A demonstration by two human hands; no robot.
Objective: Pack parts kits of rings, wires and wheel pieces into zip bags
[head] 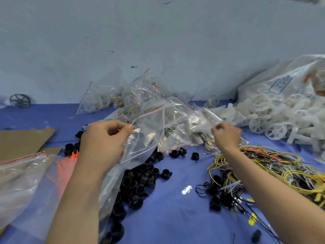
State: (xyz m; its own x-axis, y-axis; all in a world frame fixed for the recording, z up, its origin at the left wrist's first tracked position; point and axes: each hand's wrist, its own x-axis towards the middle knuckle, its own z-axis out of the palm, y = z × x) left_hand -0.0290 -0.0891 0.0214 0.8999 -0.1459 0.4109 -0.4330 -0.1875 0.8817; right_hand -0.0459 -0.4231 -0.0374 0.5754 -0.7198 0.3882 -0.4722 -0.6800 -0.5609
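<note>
One left hand (103, 138), one right hand (226, 136), one black wheel (20, 100), one big sack (281, 80); black rings (139, 182), wires (281, 166) and zip bags (140, 95) lie in heaps beyond counting.

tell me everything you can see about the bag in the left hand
The bag is a clear, thin plastic zip bag with a red strip along its mouth. It looks empty and crumpled, hanging mouth-up, tilted, above the black rings. The left hand pinches its top corner between thumb and fingers. Behind it lie packed bags. The right hand seems to pinch another bag, not this one.

The wheel sack (281, 81) runs off the right edge.
</note>
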